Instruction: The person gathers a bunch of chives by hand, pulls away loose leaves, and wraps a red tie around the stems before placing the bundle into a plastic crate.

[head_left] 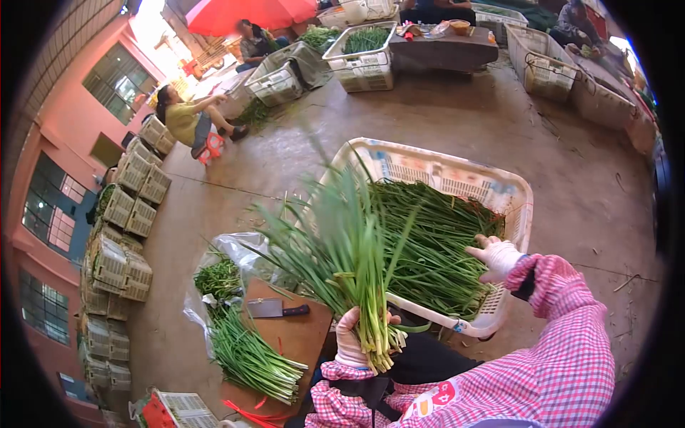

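The left hand point(351, 341) is wrapped around a bunch of green stalks point(367, 296), leaves pointing away. The right hand point(498, 258), fingers spread, is nearer the long greens point(435, 242) in the white plastic crate point(526, 221); they lie leftward; contact is unclear.

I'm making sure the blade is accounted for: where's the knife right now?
In the head view, the knife lies left of centre on the brown board, just beyond the bundle of green stalks.
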`<action>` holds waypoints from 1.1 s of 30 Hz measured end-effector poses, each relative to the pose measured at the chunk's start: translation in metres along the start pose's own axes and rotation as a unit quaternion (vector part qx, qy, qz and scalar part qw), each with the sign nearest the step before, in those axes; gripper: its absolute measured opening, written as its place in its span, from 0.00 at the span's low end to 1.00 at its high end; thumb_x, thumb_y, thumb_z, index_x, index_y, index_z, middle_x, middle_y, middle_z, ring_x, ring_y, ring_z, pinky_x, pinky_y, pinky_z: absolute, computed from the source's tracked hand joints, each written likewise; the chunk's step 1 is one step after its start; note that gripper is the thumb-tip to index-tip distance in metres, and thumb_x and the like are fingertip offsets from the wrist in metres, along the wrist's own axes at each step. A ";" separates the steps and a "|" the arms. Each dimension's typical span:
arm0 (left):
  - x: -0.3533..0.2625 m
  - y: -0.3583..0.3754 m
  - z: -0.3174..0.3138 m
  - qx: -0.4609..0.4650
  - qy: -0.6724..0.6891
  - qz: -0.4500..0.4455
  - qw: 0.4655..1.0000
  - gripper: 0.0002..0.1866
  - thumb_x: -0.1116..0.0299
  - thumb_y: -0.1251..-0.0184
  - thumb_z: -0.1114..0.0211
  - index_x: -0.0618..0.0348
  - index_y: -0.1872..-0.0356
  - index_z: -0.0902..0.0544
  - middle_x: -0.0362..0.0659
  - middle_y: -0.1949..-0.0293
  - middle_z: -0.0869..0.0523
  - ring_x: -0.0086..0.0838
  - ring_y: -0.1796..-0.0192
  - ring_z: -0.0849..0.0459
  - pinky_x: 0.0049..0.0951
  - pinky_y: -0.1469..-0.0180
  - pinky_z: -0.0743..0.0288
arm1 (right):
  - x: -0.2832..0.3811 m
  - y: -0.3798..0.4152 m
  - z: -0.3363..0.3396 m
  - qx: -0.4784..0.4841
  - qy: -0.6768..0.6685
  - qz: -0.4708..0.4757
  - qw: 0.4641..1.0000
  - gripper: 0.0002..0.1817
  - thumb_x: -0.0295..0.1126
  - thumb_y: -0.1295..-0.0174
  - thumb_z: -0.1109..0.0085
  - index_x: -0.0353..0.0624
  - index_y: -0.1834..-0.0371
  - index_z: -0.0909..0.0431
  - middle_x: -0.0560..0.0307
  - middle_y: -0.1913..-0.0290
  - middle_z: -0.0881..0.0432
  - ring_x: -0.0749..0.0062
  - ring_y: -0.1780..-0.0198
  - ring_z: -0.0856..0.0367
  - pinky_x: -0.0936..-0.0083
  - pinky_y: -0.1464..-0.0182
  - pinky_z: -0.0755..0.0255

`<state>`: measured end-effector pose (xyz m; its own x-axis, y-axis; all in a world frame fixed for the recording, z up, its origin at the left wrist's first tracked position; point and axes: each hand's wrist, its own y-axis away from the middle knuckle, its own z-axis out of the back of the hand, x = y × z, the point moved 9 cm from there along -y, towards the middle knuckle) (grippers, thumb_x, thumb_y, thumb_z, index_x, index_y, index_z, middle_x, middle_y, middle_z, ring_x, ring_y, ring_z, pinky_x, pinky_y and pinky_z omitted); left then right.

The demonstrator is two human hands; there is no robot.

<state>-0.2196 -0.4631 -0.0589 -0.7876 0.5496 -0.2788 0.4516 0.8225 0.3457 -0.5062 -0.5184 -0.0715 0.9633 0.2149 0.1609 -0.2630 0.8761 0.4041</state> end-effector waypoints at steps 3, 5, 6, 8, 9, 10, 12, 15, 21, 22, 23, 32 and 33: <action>0.010 -0.003 0.034 -0.003 0.012 0.037 0.999 0.30 0.52 0.35 0.43 0.68 0.42 0.28 0.55 0.56 0.18 0.52 0.53 0.18 0.59 0.59 0.19 | 0.027 0.015 0.008 -0.011 -0.326 0.064 0.943 0.44 0.45 0.46 0.33 0.47 0.27 0.44 0.40 0.32 0.35 0.51 0.34 0.33 0.61 0.34 0.35; 0.017 -0.003 0.033 -0.007 0.003 0.049 0.999 0.29 0.55 0.34 0.43 0.67 0.39 0.30 0.53 0.60 0.16 0.56 0.56 0.17 0.59 0.58 0.19 | 0.068 0.016 -0.028 0.107 -0.567 0.096 0.811 0.45 0.44 0.42 0.35 0.42 0.26 0.49 0.42 0.32 0.35 0.56 0.33 0.33 0.62 0.33 0.38; 0.019 0.000 0.032 -0.012 -0.004 0.058 0.998 0.29 0.56 0.34 0.44 0.67 0.38 0.30 0.53 0.61 0.15 0.57 0.57 0.16 0.59 0.57 0.19 | 0.093 0.014 -0.054 0.177 -0.635 0.108 0.744 0.44 0.43 0.40 0.36 0.41 0.25 0.51 0.44 0.32 0.35 0.58 0.32 0.34 0.62 0.32 0.39; 0.022 0.010 0.024 0.004 -0.014 0.081 0.997 0.27 0.59 0.35 0.44 0.68 0.40 0.28 0.54 0.57 0.15 0.57 0.54 0.17 0.57 0.55 0.20 | 0.146 0.024 -0.072 0.273 -0.734 0.076 0.617 0.47 0.44 0.40 0.35 0.41 0.24 0.54 0.45 0.31 0.36 0.62 0.30 0.38 0.65 0.31 0.41; 0.023 0.018 0.021 -0.013 -0.030 0.094 0.995 0.27 0.60 0.36 0.43 0.68 0.40 0.28 0.54 0.56 0.15 0.57 0.54 0.17 0.57 0.54 0.20 | 0.168 0.021 -0.068 0.263 -0.771 0.130 0.564 0.48 0.47 0.40 0.36 0.43 0.24 0.55 0.47 0.31 0.35 0.64 0.31 0.37 0.65 0.32 0.41; 0.023 0.026 0.020 -0.031 -0.045 0.105 0.993 0.26 0.61 0.37 0.42 0.68 0.41 0.27 0.54 0.55 0.15 0.56 0.54 0.17 0.57 0.54 0.20 | 0.183 0.012 -0.066 0.254 -0.803 0.183 0.507 0.49 0.49 0.40 0.36 0.45 0.23 0.57 0.49 0.32 0.34 0.66 0.31 0.36 0.66 0.33 0.40; 0.020 0.049 0.021 -0.060 -0.104 0.117 0.986 0.24 0.65 0.39 0.40 0.68 0.43 0.26 0.55 0.53 0.16 0.51 0.53 0.16 0.50 0.55 0.17 | 0.197 0.003 -0.036 0.226 -0.845 0.197 0.442 0.49 0.55 0.43 0.35 0.50 0.24 0.53 0.53 0.30 0.37 0.60 0.29 0.38 0.54 0.29 0.48; 0.011 0.082 0.001 -0.057 -0.209 0.126 0.968 0.27 0.70 0.43 0.37 0.66 0.41 0.29 0.54 0.54 0.17 0.49 0.52 0.16 0.46 0.56 0.16 | 0.221 0.009 -0.010 0.233 -0.839 0.275 0.408 0.49 0.55 0.45 0.34 0.49 0.26 0.49 0.54 0.30 0.36 0.60 0.30 0.38 0.54 0.28 0.48; 0.003 0.127 0.000 -0.015 -0.442 0.074 0.894 0.30 0.72 0.45 0.32 0.62 0.38 0.29 0.46 0.47 0.19 0.32 0.45 0.20 0.32 0.42 0.27 | 0.274 0.006 0.019 0.223 -0.882 0.245 0.335 0.42 0.57 0.51 0.30 0.44 0.37 0.32 0.57 0.44 0.21 0.68 0.46 0.21 0.65 0.44 0.25; 0.003 0.138 0.003 -0.038 -0.414 0.108 0.903 0.32 0.73 0.45 0.31 0.61 0.37 0.30 0.43 0.45 0.20 0.30 0.42 0.23 0.31 0.38 0.32 | 0.284 0.006 0.028 0.206 -0.885 0.258 0.329 0.38 0.52 0.49 0.30 0.44 0.38 0.31 0.56 0.46 0.20 0.66 0.48 0.20 0.64 0.45 0.25; -0.002 0.145 0.009 -0.051 -0.429 0.106 0.896 0.31 0.72 0.45 0.31 0.61 0.37 0.30 0.43 0.45 0.20 0.30 0.42 0.23 0.31 0.38 0.32 | 0.290 0.011 0.030 0.192 -0.893 0.234 0.333 0.37 0.50 0.48 0.29 0.44 0.38 0.30 0.56 0.46 0.20 0.65 0.49 0.19 0.64 0.46 0.24; -0.074 0.200 0.021 -0.164 -0.456 -0.147 0.862 0.31 0.68 0.40 0.34 0.61 0.35 0.33 0.42 0.42 0.24 0.30 0.41 0.25 0.31 0.37 0.33 | 0.356 0.002 0.004 0.186 -0.872 0.202 0.406 0.30 0.36 0.50 0.26 0.41 0.43 0.27 0.56 0.52 0.18 0.66 0.55 0.17 0.66 0.50 0.22; -0.080 0.202 0.019 -0.181 -0.431 -0.174 0.867 0.31 0.69 0.39 0.35 0.61 0.34 0.34 0.43 0.41 0.25 0.31 0.41 0.25 0.31 0.37 0.33 | 0.364 0.007 0.007 0.188 -0.861 0.221 0.418 0.29 0.34 0.50 0.27 0.41 0.44 0.26 0.57 0.52 0.18 0.67 0.55 0.18 0.67 0.50 0.22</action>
<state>-0.0571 -0.3377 0.0160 -0.1734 0.3104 -0.9347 -0.0353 0.9465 0.3209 -0.1580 -0.4367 -0.0037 -0.5658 -0.5931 0.5729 -0.6960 0.7160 0.0538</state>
